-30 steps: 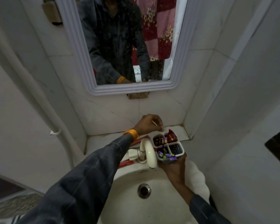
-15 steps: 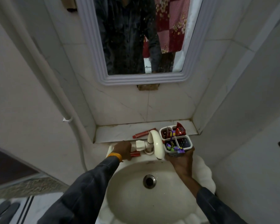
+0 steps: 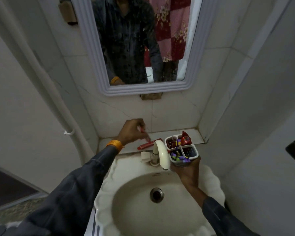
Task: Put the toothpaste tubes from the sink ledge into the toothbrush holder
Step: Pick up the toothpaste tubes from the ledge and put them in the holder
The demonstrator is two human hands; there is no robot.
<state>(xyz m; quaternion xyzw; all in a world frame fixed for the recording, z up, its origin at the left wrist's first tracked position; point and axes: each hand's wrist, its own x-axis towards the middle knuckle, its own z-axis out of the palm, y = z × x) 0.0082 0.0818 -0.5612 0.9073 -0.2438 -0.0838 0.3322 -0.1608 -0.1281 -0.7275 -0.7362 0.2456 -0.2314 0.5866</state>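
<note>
White-tiled walls enclosed a small sink ledge [image 3: 160, 133] behind a cream basin [image 3: 136, 205]. Left hand [image 3: 131, 132] was over the ledge's left part, fingers curled tight around a red toothpaste tube [image 3: 144, 132] whose free end angled down to the right. A second red tube [image 3: 149, 144] lay flat on the ledge, just near and right of those fingers, beside the tap [image 3: 162, 153]. Right hand [image 3: 188, 169] gripped the four-compartment toothbrush holder [image 3: 181, 149] from beneath, at the ledge's right. Half a second before, the left hand was lower, at the basin rim; it had since risen with a tube.
</note>
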